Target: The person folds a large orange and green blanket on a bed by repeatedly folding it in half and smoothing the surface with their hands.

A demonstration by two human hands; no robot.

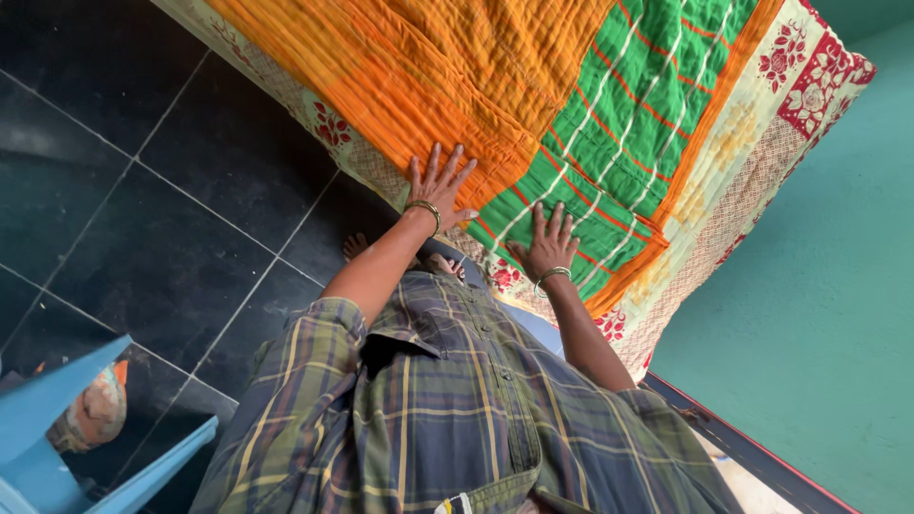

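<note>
Both hands lie flat on a quilted bedspread [571,105] that covers a bed, close to the bed's near edge. The left hand [439,186] rests palm down with its fingers spread wide on the orange part of the quilt, just where the orange meets the green check; nothing is gripped, and the fingers stay apart and straight. The right hand [549,243] lies palm down on the green checked part, fingers loosely spread and also closed on nothing. Each wrist carries a metal bangle [425,208]. Between the two hands the quilt's fold runs as a diagonal seam.

Under the quilt a cream sheet with red flowers [809,90] hangs over the bed's edge and reaches the far corner by the teal wall [838,314]. The person wears a plaid shirt [447,409]. A bare foot [354,246] seems to stand on the dark tiled floor [143,190] just beside the bed's edge, though it is partly hidden. A blue plastic stool [57,438] stands well apart on the floor.
</note>
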